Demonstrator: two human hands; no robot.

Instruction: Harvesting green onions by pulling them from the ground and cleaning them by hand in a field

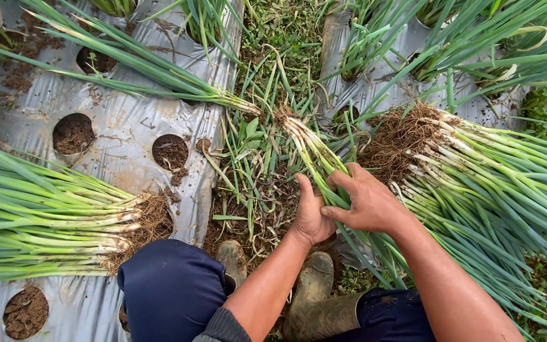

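Left hand (311, 218): cups the bunch (314, 152) from below, palm up, fingers curled round the pale stalks.
Right hand (365, 202): wraps the same bunch from the other side, fingers closed over the green part, thumb across the top.
Bunch: a small bundle of spring onions, roots (283, 114) pointing away from the person, leaves trailing back under the right forearm, held over the weedy furrow (254, 190) between the two beds.
Right pile (476, 171): a big heap just beside the hands, root ends clotted with soil, all lying one way.
Left pile (52, 221): another heap on the silver mulch sheet (121, 126), roots towards the furrow, beside the empty planting holes (74, 133).
Boots (314, 285): muddy, planted in the furrow right under the hands.
Grip tip: by my reckoning, hold at the firm white shanks, not the leaves; they would crease easily.
Alignment tip: keeping root ends level looks wise, to match the heaps.
Risk: loose outer stalks could slip from so light a hold.
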